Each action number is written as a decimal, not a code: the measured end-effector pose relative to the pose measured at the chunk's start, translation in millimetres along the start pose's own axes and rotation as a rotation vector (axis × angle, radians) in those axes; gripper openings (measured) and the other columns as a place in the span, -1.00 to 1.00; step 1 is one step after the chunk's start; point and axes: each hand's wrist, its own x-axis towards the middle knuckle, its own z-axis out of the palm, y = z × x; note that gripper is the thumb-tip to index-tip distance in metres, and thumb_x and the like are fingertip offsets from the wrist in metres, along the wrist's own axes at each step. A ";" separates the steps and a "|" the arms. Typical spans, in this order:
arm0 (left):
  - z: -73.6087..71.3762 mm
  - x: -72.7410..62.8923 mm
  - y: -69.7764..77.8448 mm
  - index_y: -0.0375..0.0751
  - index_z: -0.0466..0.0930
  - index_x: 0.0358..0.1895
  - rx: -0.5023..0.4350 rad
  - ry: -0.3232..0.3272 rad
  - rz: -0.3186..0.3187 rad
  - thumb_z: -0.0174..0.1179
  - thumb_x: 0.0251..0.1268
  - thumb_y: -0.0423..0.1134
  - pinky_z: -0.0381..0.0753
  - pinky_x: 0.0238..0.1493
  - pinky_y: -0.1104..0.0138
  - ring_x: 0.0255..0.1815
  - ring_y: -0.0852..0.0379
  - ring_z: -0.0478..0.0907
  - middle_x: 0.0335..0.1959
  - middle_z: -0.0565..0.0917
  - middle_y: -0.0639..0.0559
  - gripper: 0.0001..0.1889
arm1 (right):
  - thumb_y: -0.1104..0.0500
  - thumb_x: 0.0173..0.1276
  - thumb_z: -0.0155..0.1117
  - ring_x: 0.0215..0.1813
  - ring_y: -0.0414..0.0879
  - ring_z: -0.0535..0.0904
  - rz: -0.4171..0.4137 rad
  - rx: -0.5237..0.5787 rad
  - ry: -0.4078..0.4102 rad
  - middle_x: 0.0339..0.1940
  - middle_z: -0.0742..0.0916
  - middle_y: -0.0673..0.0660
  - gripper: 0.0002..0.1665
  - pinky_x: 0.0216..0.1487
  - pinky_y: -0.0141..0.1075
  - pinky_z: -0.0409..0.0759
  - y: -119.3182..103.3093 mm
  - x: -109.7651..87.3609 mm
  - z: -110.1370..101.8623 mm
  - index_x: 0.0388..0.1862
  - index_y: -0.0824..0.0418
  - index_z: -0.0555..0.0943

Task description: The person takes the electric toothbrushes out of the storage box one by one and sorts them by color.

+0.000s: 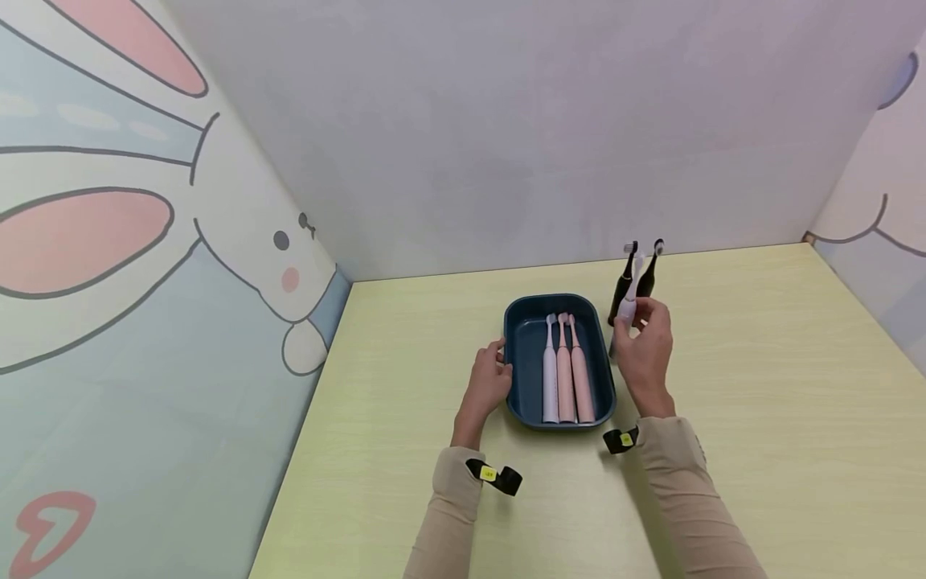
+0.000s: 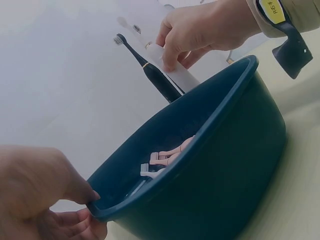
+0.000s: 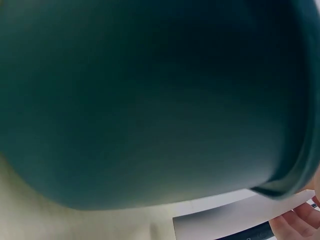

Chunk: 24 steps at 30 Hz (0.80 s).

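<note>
My left hand grips the left rim of a dark blue plastic basin, thumb over the edge and fingers under it. In the basin lie a pale lavender electric toothbrush and two pink electric toothbrushes, heads away from me. To the right of the basin, my right hand pinches a whitish electric toothbrush by its handle, head up. Just behind it stand two black electric toothbrushes. In the right wrist view the basin's outer wall hides most of the scene.
Pale wood-look tabletop extends to both sides of the basin. A plain light wall rises at the table's back edge. Side panels carry cartoon rabbit drawings. Black straps with small devices are on both wrists.
</note>
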 end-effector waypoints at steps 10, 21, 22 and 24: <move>0.8 -0.3 -0.9 -0.24 0.27 0.38 0.006 0.000 0.001 0.01 0.40 -0.37 0.48 -0.20 0.30 -0.25 0.12 0.44 -0.08 0.42 -0.12 -0.51 | 0.37 0.29 0.19 0.03 0.14 0.53 0.020 -0.003 -0.012 -0.04 0.52 0.38 -0.61 0.10 -0.02 0.53 6.9 -7.2 2.9 0.06 0.44 0.38; 0.2 -1.4 0.5 -0.21 0.27 0.39 0.005 0.003 -0.002 -0.01 0.40 -0.36 0.46 -0.22 0.33 -0.25 0.11 0.42 -0.07 0.42 -0.12 -0.51 | 0.35 0.30 0.19 0.05 0.16 0.51 0.036 -0.030 -0.024 -0.01 0.50 0.37 -0.59 0.14 0.01 0.51 7.7 -11.8 4.5 0.09 0.43 0.36; 0.2 -1.6 0.6 -0.21 0.27 0.39 0.006 0.004 -0.002 -0.01 0.40 -0.36 0.47 -0.22 0.33 -0.25 0.11 0.42 -0.07 0.42 -0.12 -0.51 | 0.35 0.30 0.19 0.06 0.16 0.51 0.037 -0.031 -0.027 -0.01 0.50 0.38 -0.59 0.14 0.01 0.51 7.7 -12.4 4.6 0.09 0.43 0.35; 0.1 -2.0 0.7 -0.22 0.27 0.39 0.007 0.004 -0.003 -0.01 0.41 -0.36 0.47 -0.22 0.33 -0.25 0.11 0.42 -0.07 0.41 -0.11 -0.50 | 0.34 0.30 0.19 0.06 0.16 0.51 0.039 -0.030 -0.030 0.00 0.50 0.37 -0.59 0.14 0.01 0.51 7.5 -13.5 4.6 0.09 0.42 0.35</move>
